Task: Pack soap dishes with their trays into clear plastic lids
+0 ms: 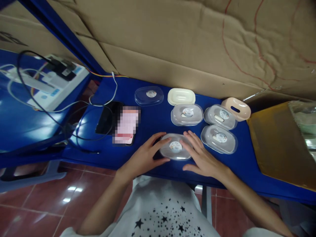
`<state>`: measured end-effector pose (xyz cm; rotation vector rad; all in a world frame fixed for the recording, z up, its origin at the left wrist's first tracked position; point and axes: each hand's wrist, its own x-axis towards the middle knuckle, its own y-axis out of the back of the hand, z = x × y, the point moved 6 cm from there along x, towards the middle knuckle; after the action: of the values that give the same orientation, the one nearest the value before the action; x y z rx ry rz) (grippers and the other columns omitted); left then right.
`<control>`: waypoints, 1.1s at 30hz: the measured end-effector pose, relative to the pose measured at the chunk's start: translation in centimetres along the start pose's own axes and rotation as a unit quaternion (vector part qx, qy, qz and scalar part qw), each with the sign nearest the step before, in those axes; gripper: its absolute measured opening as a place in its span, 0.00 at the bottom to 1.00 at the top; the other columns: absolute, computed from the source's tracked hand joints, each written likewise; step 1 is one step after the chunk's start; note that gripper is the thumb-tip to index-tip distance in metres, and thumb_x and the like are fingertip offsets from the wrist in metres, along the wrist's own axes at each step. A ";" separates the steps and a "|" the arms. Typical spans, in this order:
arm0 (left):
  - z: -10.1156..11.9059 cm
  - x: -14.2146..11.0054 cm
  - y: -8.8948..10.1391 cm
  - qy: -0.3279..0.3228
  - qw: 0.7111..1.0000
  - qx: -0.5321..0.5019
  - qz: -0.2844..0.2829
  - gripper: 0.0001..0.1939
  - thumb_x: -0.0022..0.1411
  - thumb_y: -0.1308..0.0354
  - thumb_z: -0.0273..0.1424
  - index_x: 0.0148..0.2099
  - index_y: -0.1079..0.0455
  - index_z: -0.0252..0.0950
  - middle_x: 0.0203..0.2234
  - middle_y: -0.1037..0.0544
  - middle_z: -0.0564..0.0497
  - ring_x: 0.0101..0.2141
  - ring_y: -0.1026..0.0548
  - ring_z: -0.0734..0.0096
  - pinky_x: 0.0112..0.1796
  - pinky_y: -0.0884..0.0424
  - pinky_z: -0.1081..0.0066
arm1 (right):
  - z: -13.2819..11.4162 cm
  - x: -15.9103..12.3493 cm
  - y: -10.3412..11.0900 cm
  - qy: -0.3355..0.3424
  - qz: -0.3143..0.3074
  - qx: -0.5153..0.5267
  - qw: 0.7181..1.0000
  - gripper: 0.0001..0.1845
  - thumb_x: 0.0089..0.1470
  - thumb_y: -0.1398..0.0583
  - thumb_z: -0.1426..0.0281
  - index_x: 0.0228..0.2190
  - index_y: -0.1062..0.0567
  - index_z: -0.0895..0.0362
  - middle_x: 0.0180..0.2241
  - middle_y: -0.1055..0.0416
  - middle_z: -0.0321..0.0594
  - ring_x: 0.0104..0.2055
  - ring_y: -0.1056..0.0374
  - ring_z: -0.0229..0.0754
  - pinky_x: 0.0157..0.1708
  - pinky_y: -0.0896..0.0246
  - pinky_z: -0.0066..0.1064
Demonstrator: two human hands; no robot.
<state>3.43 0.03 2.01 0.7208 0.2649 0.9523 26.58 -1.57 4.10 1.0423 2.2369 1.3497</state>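
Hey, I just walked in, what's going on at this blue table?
A person has both hands on a clear-lidded oval container: the left hand at its left side, the right hand at its right. Beyond and to the right sit three similar lidded containers. A clear lid, an uncovered cream dish and a peach piece lie farther back.

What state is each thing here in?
Front box: lidded, seal unclear.
Left hand: spread, fingers touching front box.
Right hand: spread, touching front box.
Three other boxes: lidded.
Loose lid: lying flat.
Cream dish: upright, uncovered.
Peach slotted piece: uncovered.
Phone: screen lit, contents blurred.
Power strip: adapters plugged in.
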 end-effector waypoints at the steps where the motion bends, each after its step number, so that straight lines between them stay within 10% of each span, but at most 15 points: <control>1: -0.1 -0.2 0.2 0.002 1.000 0.005 0.006 0.40 0.69 0.30 0.36 0.76 0.43 0.53 0.71 0.36 0.44 0.68 0.30 0.49 0.66 0.27 0.46 | 0.0 0.7 1.1 0.001 0.005 -0.010 1.000 0.55 0.65 0.34 0.56 0.78 0.61 0.41 0.80 0.58 0.44 0.80 0.58 0.64 0.73 0.45 0.68; 7: -0.1 -1.8 1.1 0.032 0.995 0.055 0.077 0.39 0.70 0.32 0.34 0.76 0.46 0.48 0.72 0.40 0.39 0.70 0.34 0.44 0.67 0.29 0.42 | 4.8 10.8 8.5 -0.046 0.067 -0.087 0.993 0.25 0.75 0.47 0.63 0.67 0.29 0.49 0.72 0.35 0.43 0.74 0.40 0.57 0.73 0.44 0.59; 12: 0.6 -2.7 1.1 0.054 0.988 0.072 0.128 0.34 0.72 0.35 0.31 0.74 0.44 0.45 0.74 0.45 0.38 0.73 0.39 0.44 0.68 0.32 0.41 | 10.6 19.3 7.7 -0.106 -0.022 -0.118 0.987 0.21 0.71 0.45 0.69 0.58 0.20 0.57 0.59 0.20 0.50 0.61 0.25 0.60 0.62 0.31 0.54; 17: 0.1 -2.9 0.5 0.053 0.989 0.036 0.133 0.36 0.71 0.35 0.31 0.74 0.46 0.46 0.73 0.43 0.38 0.72 0.36 0.44 0.67 0.29 0.42 | 8.9 23.3 5.6 -0.039 -0.058 -0.112 0.991 0.21 0.68 0.40 0.68 0.60 0.21 0.52 0.61 0.22 0.43 0.63 0.27 0.56 0.65 0.34 0.50; 21: 0.0 -2.6 0.6 0.049 0.986 0.059 0.148 0.35 0.71 0.35 0.31 0.73 0.45 0.44 0.72 0.43 0.37 0.71 0.36 0.45 0.67 0.29 0.43 | 8.1 23.3 6.6 0.000 -0.044 -0.116 0.992 0.22 0.70 0.42 0.68 0.61 0.22 0.52 0.63 0.23 0.43 0.65 0.29 0.56 0.67 0.37 0.52; 33: 0.5 -0.2 1.9 -0.017 0.970 0.147 0.190 0.26 0.65 0.34 0.25 0.62 0.35 0.44 0.66 0.33 0.39 0.67 0.31 0.40 0.61 0.26 0.42 | 16.4 15.4 9.1 -0.074 -0.067 -0.143 0.985 0.15 0.66 0.38 0.65 0.50 0.15 0.53 0.51 0.16 0.43 0.54 0.22 0.52 0.57 0.30 0.43</control>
<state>2.38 0.37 3.67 1.0859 0.2456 1.2787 29.83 22.47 5.15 0.8458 1.9013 1.4323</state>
